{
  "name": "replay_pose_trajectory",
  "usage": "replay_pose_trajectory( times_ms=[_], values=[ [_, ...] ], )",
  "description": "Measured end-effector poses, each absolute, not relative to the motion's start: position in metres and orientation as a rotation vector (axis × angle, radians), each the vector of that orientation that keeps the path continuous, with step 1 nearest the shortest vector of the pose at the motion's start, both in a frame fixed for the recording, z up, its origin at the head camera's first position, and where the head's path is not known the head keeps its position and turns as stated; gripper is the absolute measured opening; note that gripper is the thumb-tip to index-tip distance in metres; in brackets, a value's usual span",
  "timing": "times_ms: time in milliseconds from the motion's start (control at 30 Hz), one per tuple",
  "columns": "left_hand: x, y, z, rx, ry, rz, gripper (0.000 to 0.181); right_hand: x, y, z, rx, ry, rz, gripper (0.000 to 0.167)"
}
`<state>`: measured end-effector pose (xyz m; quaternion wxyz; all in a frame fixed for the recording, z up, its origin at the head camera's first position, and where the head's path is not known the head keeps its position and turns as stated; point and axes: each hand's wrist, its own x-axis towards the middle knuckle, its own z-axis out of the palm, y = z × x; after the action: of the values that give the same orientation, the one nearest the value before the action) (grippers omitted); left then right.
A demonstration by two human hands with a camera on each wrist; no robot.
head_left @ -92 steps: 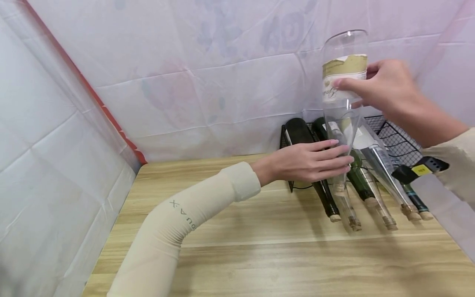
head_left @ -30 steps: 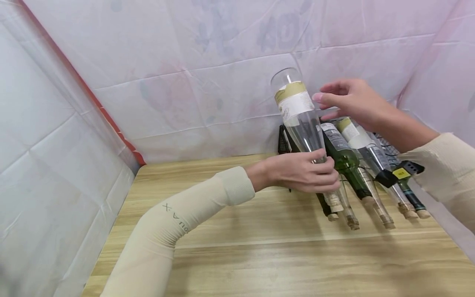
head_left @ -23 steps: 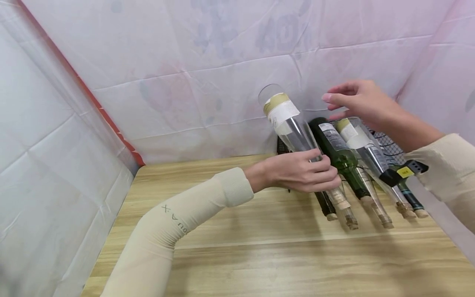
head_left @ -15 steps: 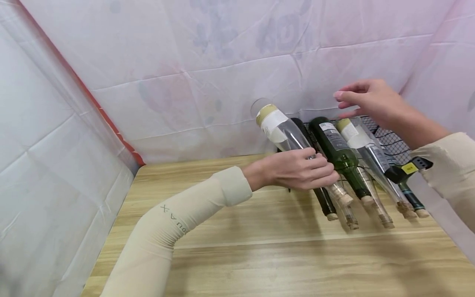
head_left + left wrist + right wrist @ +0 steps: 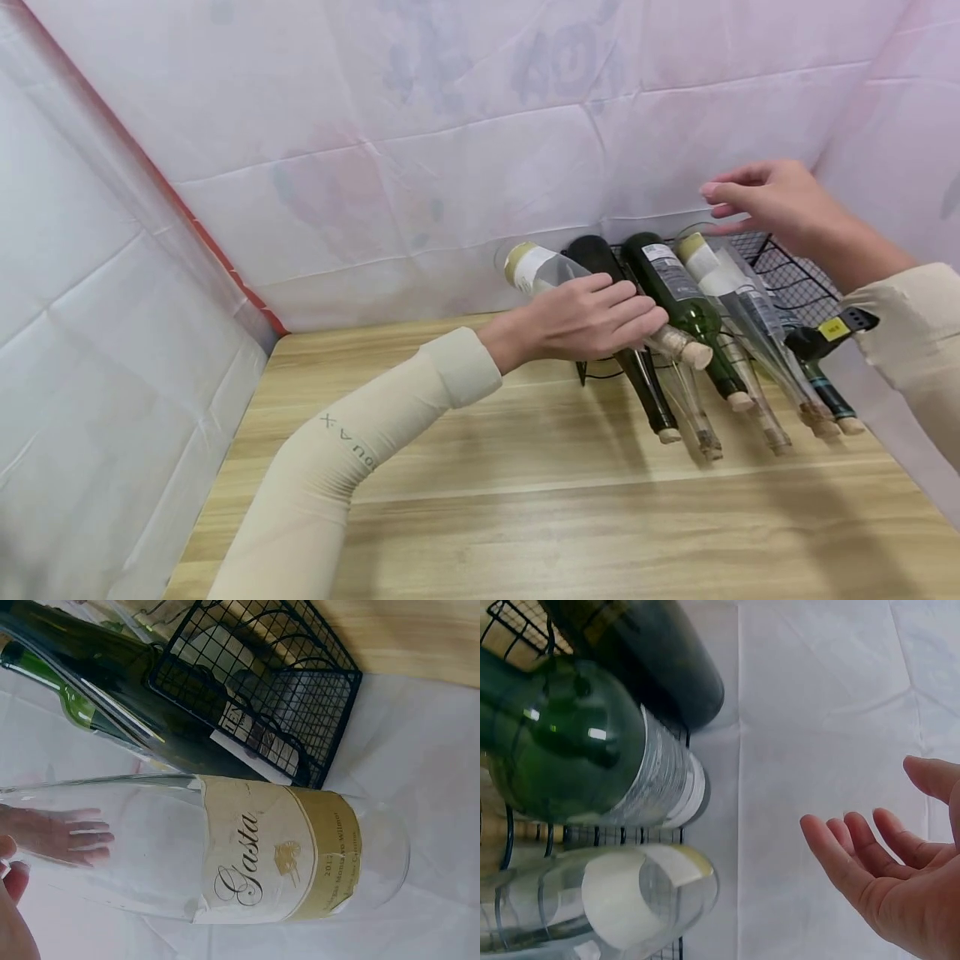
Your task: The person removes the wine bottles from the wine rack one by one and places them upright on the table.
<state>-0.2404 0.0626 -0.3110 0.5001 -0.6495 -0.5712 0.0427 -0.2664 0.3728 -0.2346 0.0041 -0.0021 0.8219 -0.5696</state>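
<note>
A clear glass bottle (image 5: 551,271) is slanting above the left end of a black wire rack (image 5: 798,283), its base pointing back and left, its corked neck pointing forward and right. The left wrist view is showing its cream-and-gold label (image 5: 262,855), reading "Gasta". The left hand (image 5: 588,321) is wrapping its grip around the bottle's narrowing upper part — whether the rack is bearing any weight, I cannot tell. The right hand (image 5: 783,204) is hovering near the rack's right part, its grip relaxed, fingers gently curving in the air, apart from the bottles. In the rack, a dark bottle (image 5: 592,254), a green bottle (image 5: 682,304) and another clear bottle (image 5: 720,275) are lying with corked necks sloping forward over a wooden tabletop (image 5: 480,475). Cream sleeves (image 5: 375,433) are covering both arms — a black device with a yellow tag (image 5: 832,329) is sitting at the right wrist. White sheeting (image 5: 465,167) is hanging behind, a red strip (image 5: 161,183) running down its left corner.
</note>
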Motion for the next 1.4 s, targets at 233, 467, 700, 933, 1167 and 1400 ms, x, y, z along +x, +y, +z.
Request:
replay_pose_trajectory(
  times_ms=[233, 467, 700, 933, 1167, 1400],
  values=[
    [-0.247, 0.06, -0.309, -1.513, -1.493, -0.024, 0.042, -0.27, 0.39, -0.239, 0.088, 2.706, -1.538, 0.027],
    [-0.256, 0.055, -0.311, -1.471, -1.693, -0.086, 0.043, -0.281, 0.403, -0.25, 0.114, 2.833, -1.146, 0.08],
    [-0.265, 0.048, -0.302, -1.475, -1.954, -0.321, 0.04, -0.291, 0.411, -0.26, 0.107, 2.891, -0.773, 0.088],
    [-0.275, 0.042, -0.304, -1.408, -2.176, -0.565, 0.039, -0.296, 0.419, -0.269, 0.119, 2.89, -0.652, 0.097],
    [-0.283, 0.039, -0.309, -1.301, -2.274, -0.703, 0.038, -0.293, 0.423, -0.28, 0.101, 2.815, -0.71, 0.09],
    [-0.293, 0.036, -0.313, -1.172, -2.334, -0.842, 0.038, -0.294, 0.424, -0.285, 0.123, 2.741, -0.775, 0.072]
  ],
)
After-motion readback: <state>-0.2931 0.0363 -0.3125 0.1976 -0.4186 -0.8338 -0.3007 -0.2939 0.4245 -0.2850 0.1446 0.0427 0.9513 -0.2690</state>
